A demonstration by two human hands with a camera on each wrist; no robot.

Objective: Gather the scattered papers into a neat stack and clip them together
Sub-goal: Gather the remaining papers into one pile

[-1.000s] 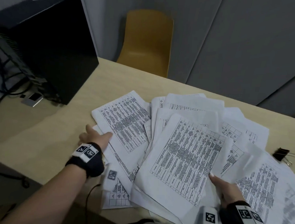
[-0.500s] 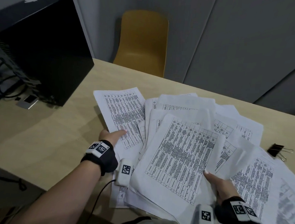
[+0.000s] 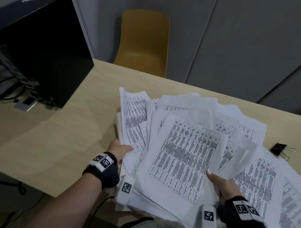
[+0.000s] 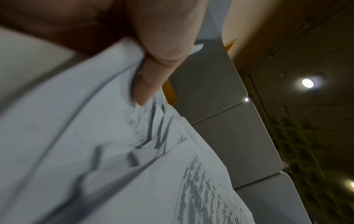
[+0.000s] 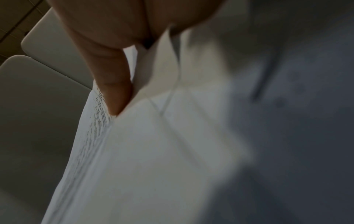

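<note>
L hand [image 3: 119, 149] pinches the left edge of the fanned papers [image 3: 184, 155], thumb on top & fingers hidden under; R hand [image 3: 224, 187] grips the near-right side the same way, thumb over the top sheet. Sheets too overlapped to count, a dozen-ish, long axes mostly running away from the person, on the tabletop [image 3: 76, 136]. 1 black binder clip [image 3: 279, 149] just right of the pile; 1 black PC tower [image 3: 33, 45] far left, 1 yellow chair [image 3: 144, 43] behind

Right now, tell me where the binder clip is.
In the head view, the black binder clip lies on the table at the right, beside the far right edge of the spread papers, untouched.
</note>
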